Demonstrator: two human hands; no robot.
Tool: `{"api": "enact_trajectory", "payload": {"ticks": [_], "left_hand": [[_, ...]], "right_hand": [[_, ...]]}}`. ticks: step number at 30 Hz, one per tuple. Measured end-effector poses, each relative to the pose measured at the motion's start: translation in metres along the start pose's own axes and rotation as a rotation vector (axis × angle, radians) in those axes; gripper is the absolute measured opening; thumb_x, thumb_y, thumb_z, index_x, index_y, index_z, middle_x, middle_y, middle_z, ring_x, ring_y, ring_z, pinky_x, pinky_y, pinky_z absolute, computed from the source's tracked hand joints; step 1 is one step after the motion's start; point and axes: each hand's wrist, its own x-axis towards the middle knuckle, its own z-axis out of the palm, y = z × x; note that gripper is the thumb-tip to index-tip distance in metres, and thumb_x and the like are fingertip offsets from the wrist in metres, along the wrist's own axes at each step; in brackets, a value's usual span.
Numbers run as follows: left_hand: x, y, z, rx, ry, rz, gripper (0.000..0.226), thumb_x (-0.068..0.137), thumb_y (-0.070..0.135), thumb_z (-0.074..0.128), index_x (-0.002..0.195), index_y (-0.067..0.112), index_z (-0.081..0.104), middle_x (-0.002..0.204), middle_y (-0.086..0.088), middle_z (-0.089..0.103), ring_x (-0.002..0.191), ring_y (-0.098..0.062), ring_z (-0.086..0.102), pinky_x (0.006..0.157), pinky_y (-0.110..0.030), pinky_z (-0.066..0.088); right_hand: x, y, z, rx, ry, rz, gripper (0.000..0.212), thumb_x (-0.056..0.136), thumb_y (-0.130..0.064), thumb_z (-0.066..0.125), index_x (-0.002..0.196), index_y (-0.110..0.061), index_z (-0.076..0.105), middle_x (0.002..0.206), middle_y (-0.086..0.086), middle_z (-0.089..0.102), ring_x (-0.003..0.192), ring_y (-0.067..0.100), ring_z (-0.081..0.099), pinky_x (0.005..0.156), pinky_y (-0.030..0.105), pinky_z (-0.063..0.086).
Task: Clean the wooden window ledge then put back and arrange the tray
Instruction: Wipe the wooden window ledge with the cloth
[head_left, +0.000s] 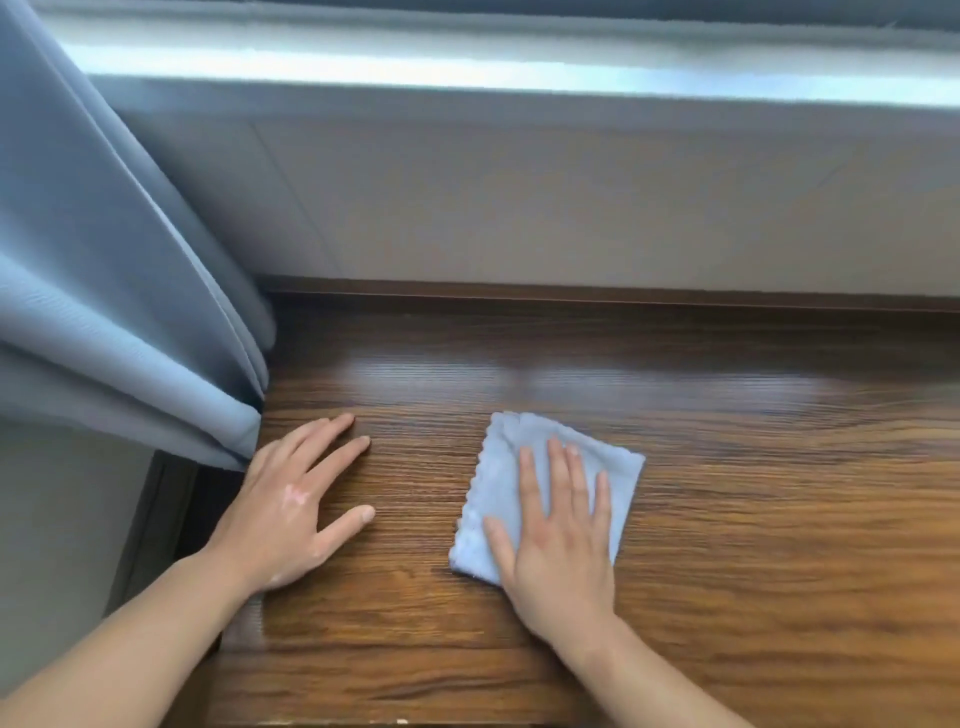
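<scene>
A: Right hand first.
B: Right hand (558, 545) lies palm down on a pale blue, square microfibre cloth with a scalloped edge (501, 467). Its fingers (558, 467) are straight, a little apart, and press flat on the fabric. None curl round it.

A: Where is the cloth?
B: It lies on the dark brown, glossy wood-grain window ledge (753, 519), under the right palm and fingers. Its far corners stick out beyond the fingertips. The scalloped side shows past the thumb.

A: Left hand?
B: Left hand (283, 519) is flat on bare ledge, its fingers (332, 457) fanned wide, holding nothing. The thumb points toward the cloth. A strip of bare wood lies between the thumb tip and the scalloped edge, so they are apart.

A: What is around the hands?
B: A grey-blue pleated fabric curtain (104, 312) hangs just outside the left little finger, its hem down at the ledge's end. Whether it touches the hand, I cannot tell. Beyond both sets of fingertips a band of glare crosses the wood. Further back the ledge meets a beige wall panel (571, 208), with a pale window frame (519, 98) above it.
</scene>
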Motion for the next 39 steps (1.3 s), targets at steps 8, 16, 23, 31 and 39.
{"api": "enact_trajectory", "payload": {"ticks": [8, 16, 23, 31, 39], "left_hand": [[-0.017, -0.003, 0.023, -0.058, 0.066, -0.072, 0.082, 0.090, 0.080, 0.022, 0.157, 0.033, 0.031, 0.168, 0.010, 0.015, 0.156, -0.011, 0.006, 0.127, -0.044, 0.011], [-0.019, -0.002, 0.037, -0.003, 0.123, -0.077, 0.078, 0.092, 0.070, 0.039, 0.156, 0.025, 0.036, 0.168, 0.004, 0.018, 0.156, -0.016, 0.012, 0.126, -0.040, 0.006], [-0.017, -0.001, 0.043, -0.003, 0.238, -0.045, 0.076, 0.088, 0.063, 0.048, 0.152, 0.022, 0.044, 0.165, 0.000, 0.028, 0.154, -0.018, 0.020, 0.125, -0.046, 0.015], [-0.017, 0.000, 0.044, -0.007, 0.276, -0.041, 0.076, 0.086, 0.061, 0.051, 0.150, 0.022, 0.046, 0.164, -0.001, 0.032, 0.153, -0.020, 0.024, 0.125, -0.046, 0.016], [-0.017, 0.001, 0.043, -0.002, 0.270, -0.044, 0.077, 0.085, 0.061, 0.052, 0.150, 0.021, 0.046, 0.164, -0.001, 0.031, 0.153, -0.019, 0.023, 0.126, -0.042, 0.013]], "right_hand": [[-0.070, 0.001, 0.013, -0.055, -0.001, -0.316, 0.083, 0.085, -0.066, 0.057, 0.151, -0.017, 0.046, 0.161, 0.011, 0.036, 0.147, 0.031, 0.037, 0.111, 0.058, 0.029], [0.031, 0.054, -0.007, -0.052, -0.058, -0.229, 0.083, 0.097, -0.071, 0.027, 0.161, -0.018, 0.024, 0.169, 0.007, 0.017, 0.157, 0.023, 0.011, 0.125, 0.052, 0.009], [0.138, 0.046, -0.024, -0.092, -0.013, -0.116, 0.084, 0.092, -0.069, 0.030, 0.159, -0.018, 0.026, 0.163, 0.015, 0.026, 0.151, 0.033, 0.020, 0.123, 0.057, 0.013], [0.150, 0.000, -0.020, -0.066, -0.003, -0.085, 0.078, 0.092, -0.061, 0.032, 0.157, -0.019, 0.027, 0.161, 0.011, 0.025, 0.151, 0.030, 0.016, 0.120, 0.065, 0.010], [0.154, -0.069, -0.009, -0.068, -0.106, -0.293, 0.078, 0.093, -0.064, 0.023, 0.161, -0.029, 0.009, 0.170, 0.004, 0.003, 0.156, 0.031, -0.004, 0.118, 0.067, -0.002]]}}
